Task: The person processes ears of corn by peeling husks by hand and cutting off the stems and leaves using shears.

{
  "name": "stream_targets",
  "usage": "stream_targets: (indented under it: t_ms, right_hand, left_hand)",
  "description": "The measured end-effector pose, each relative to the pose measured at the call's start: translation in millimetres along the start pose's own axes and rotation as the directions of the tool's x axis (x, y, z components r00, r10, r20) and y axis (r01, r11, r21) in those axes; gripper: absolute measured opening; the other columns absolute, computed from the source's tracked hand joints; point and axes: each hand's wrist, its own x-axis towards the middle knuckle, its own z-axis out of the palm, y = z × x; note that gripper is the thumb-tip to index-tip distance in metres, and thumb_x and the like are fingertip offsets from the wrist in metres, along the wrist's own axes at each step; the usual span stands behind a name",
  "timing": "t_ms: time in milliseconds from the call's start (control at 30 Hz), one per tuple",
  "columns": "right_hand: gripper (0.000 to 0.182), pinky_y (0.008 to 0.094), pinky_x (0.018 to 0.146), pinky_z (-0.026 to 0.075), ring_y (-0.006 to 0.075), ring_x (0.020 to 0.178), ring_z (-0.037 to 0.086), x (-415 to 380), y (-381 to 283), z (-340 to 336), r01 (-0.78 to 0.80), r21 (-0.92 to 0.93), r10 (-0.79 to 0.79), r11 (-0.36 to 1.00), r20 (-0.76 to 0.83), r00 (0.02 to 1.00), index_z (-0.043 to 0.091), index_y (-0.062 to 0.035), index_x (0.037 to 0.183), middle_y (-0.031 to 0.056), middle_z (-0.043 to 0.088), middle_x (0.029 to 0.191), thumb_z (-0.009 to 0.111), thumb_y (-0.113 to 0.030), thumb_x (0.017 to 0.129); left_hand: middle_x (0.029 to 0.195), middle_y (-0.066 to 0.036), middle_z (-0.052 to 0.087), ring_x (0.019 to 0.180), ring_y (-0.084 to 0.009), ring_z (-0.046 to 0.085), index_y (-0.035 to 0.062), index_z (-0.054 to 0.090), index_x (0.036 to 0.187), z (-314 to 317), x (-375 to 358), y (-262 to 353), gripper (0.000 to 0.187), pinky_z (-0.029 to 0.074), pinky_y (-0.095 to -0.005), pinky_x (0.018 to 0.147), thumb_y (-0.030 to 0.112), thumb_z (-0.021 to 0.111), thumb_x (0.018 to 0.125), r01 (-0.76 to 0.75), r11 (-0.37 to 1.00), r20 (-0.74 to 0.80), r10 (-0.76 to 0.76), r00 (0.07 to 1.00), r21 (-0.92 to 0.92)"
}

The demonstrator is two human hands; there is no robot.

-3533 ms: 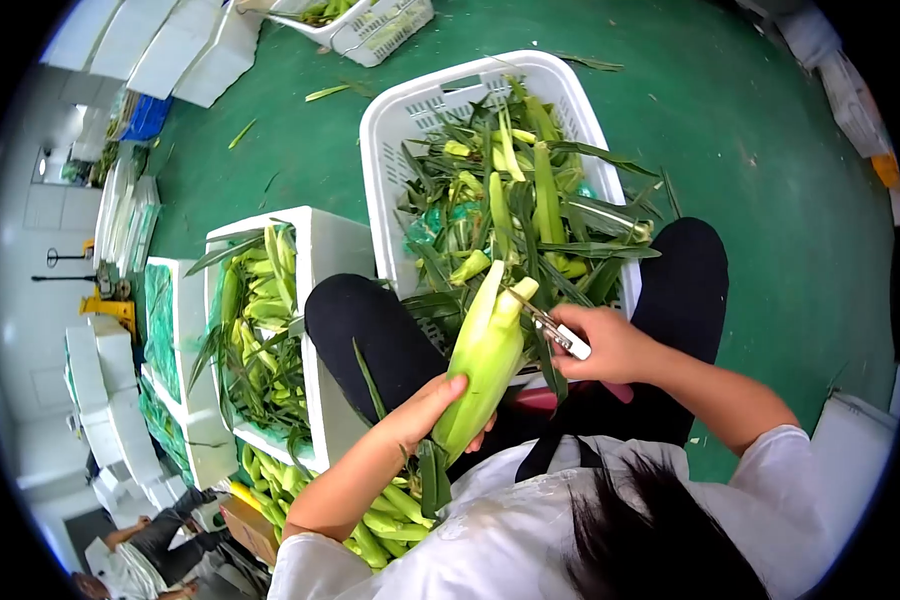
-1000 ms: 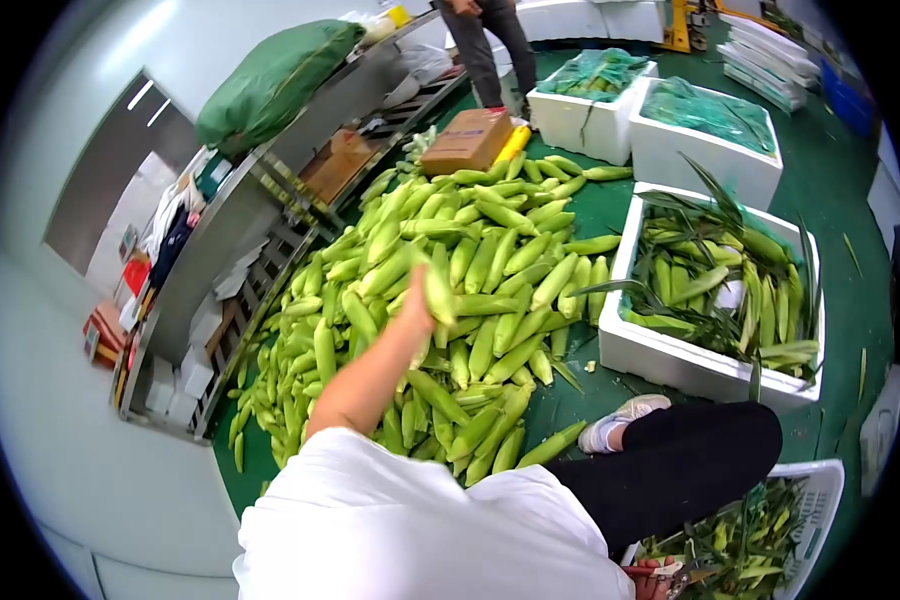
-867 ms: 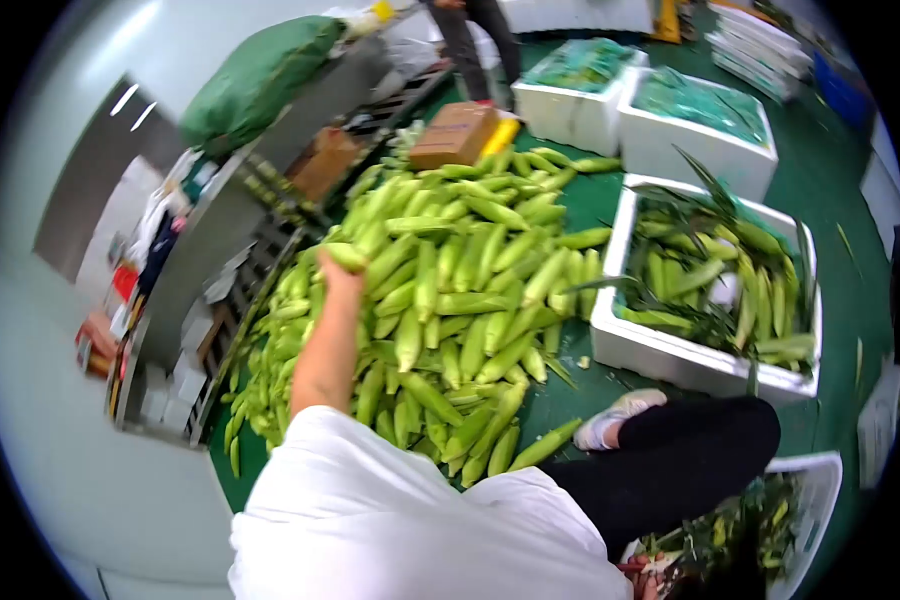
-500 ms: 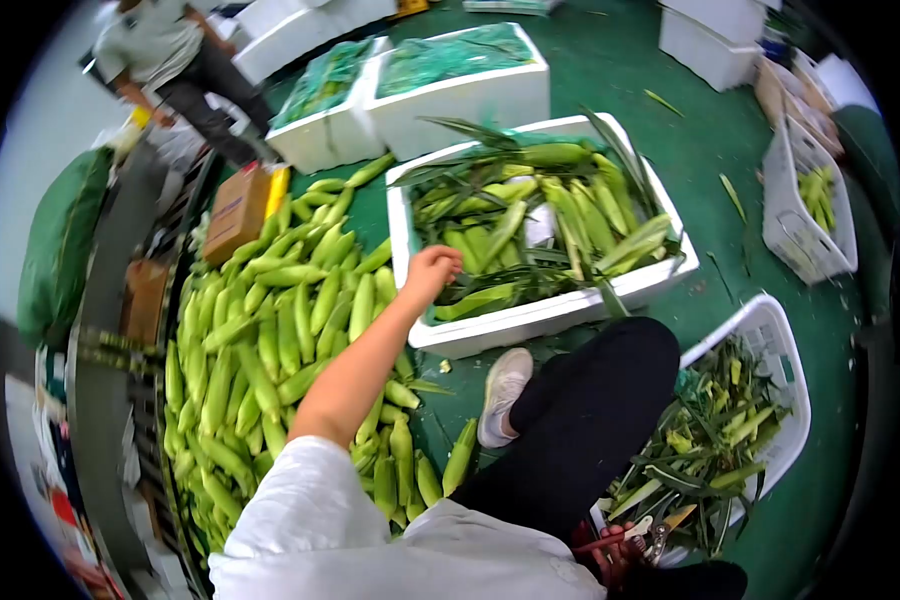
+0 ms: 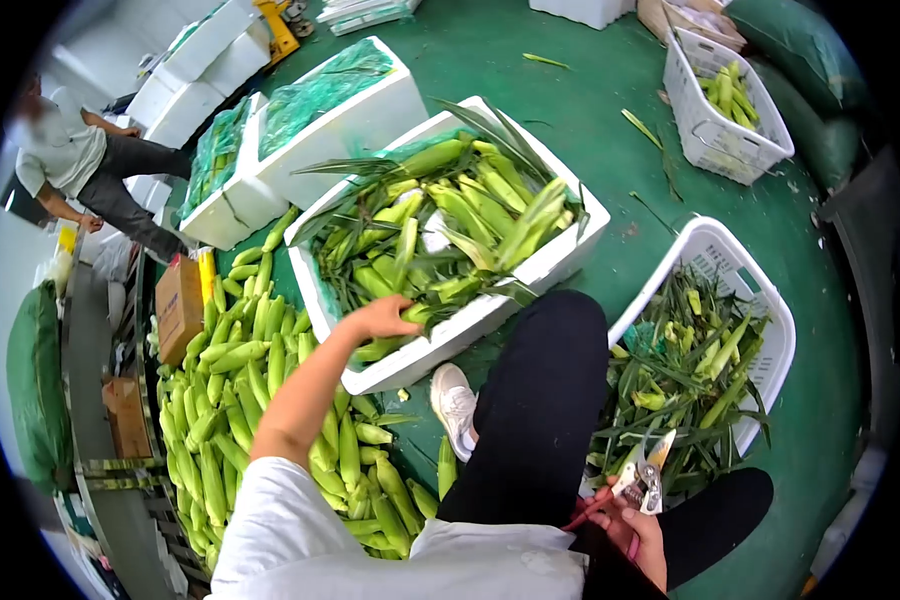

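Fingers loosely curled, the left hand (image 5: 378, 318) reaches over the near rim of a white foam box (image 5: 570, 245) and touches an unhusked corn ear (image 5: 432, 313) lying crosswise along that edge. The right hand (image 5: 638, 528), closed round red-handled shears (image 5: 642, 478), rests by the knee, blades pointing up toward a white plastic crate (image 5: 770, 310) of husk trimmings. Bare green floor (image 5: 610, 110) opens beyond. Trimmed cobs (image 5: 232, 380) are heaped at left; two net-covered boxes (image 5: 370, 105) stand behind.
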Motion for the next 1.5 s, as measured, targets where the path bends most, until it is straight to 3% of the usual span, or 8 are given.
stream_targets:
  t_ms: [133,333,467,767,933,1133,1233,1500]
  right_hand:
    - [0.062,0.041,0.107,0.039,0.0274,0.12,0.055,0.1,-14.5,1.4,0.075,-0.006,-0.075,0.997,0.094,0.993,0.045,0.0027,0.134,0.0153,0.06,0.12,0.067,-0.007,0.077]
    - [0.067,0.0348,0.106,0.039,0.018,0.121,0.053,-3.7,-20.6,-11.9,0.195,-0.469,-0.136,0.861,0.157,0.978,0.044,-0.0014,0.138,0.0097,0.06,0.124,0.077,-0.009,0.079]
    - [0.079,0.0367,0.1,0.043,0.0265,0.116,0.056,-8.0,-37.5,-20.0,0.475,-0.628,-0.405,0.616,0.265,0.875,0.041,-0.0011,0.139,0.0136,0.058,0.122,0.083,-0.016,0.074]
    - [0.086,0.0432,0.102,0.041,0.0382,0.117,0.051,-48.1,-76.1,-108.5,0.296,-0.879,-0.526,0.374,0.062,0.848,0.042,0.0023,0.136,0.0213,0.052,0.122,0.082,-0.04,0.073]
    - [0.068,0.0407,0.087,0.05,0.0341,0.097,0.063,-36.3,-67.5,-137.9,0.391,-0.887,-0.621,0.247,0.165,0.766,0.055,0.0007,0.121,0.0191,0.063,0.105,0.083,-0.033,0.069]
    - [0.036,0.025,0.07,0.049,0.0071,0.075,0.058,-67.2,-63.6,-134.5,0.085,-0.268,-0.091,0.96,-0.007,0.996,0.062,-0.0036,0.117,-0.0008,0.064,0.084,0.073,-0.014,0.085]
    - [0.067,0.0263,0.082,0.049,0.0104,0.095,0.057,-62.4,-40.7,-127.1,0.241,-0.076,-0.206,0.968,0.314,0.927,0.042,-0.0006,0.142,0.0023,0.059,0.108,0.075,-0.019,0.087]
    - [0.021,0.0257,0.05,0.051,0.0114,0.057,0.061,-55.6,-48.1,-108.9,0.274,-0.073,-0.273,0.959,0.028,0.962,0.06,0.0,0.094,0.006,0.063,0.079,0.073,-0.012,0.083]
  left_hand:
    - [0.122,-0.019,0.062,0.108,-0.024,0.06,-0.0052,0.054,0.13,-19.7,-24.5,49.2,0.082,0.048,-0.035,0.093,0.054,0.074,0.077,0.19,0.858,0.047,-0.191,0.98,-0.478]
    - [0.115,-0.017,0.063,0.086,-0.0257,0.069,-0.0003,0.04,0.141,-7.8,-91.1,230.9,0.083,0.056,-0.0377,0.081,0.043,0.077,0.081,-0.032,0.237,0.049,0.328,0.943,-0.971]
    - [0.119,-0.017,0.062,0.099,-0.0301,0.066,0.003,0.035,0.145,78.6,-90.6,313.2,0.081,0.054,-0.0435,0.088,0.045,0.071,0.086,0.158,0.226,0.213,0.245,0.946,-0.961]
    - [0.113,-0.02,0.066,0.102,-0.0363,0.067,0.0037,0.051,0.132,105.5,-100.5,430.4,0.068,0.053,-0.0393,0.087,0.032,0.081,0.078,-0.55,0.835,-0.055,0.549,0.834,-0.019]
    - [0.114,-0.019,0.066,0.102,-0.0246,0.067,0.0002,0.053,0.132,110.0,-92.0,429.0,0.068,0.051,-0.0338,0.09,0.031,0.082,0.078,-0.436,0.87,0.258,0.486,0.835,-0.229]
    - [0.126,-0.009,0.057,0.118,-0.0166,0.052,-0.0044,0.046,0.139,103.4,-80.8,405.1,0.072,0.04,-0.0309,0.103,0.023,0.079,0.081,-0.244,0.756,0.27,0.485,0.832,-0.607]
    - [0.128,-0.009,0.055,0.121,-0.0174,0.05,-0.004,0.046,0.138,101.9,-86.9,396.8,0.072,0.038,-0.0318,0.104,0.023,0.08,0.08,-0.292,0.738,0.231,0.516,0.825,-0.608]
    - [0.114,-0.012,0.06,0.104,-0.022,0.062,-0.0018,0.039,0.142,122.5,-80.1,399.2,0.097,0.053,-0.0379,0.087,0.057,0.076,0.075,0.015,0.657,0.403,0.445,0.8,-0.754]
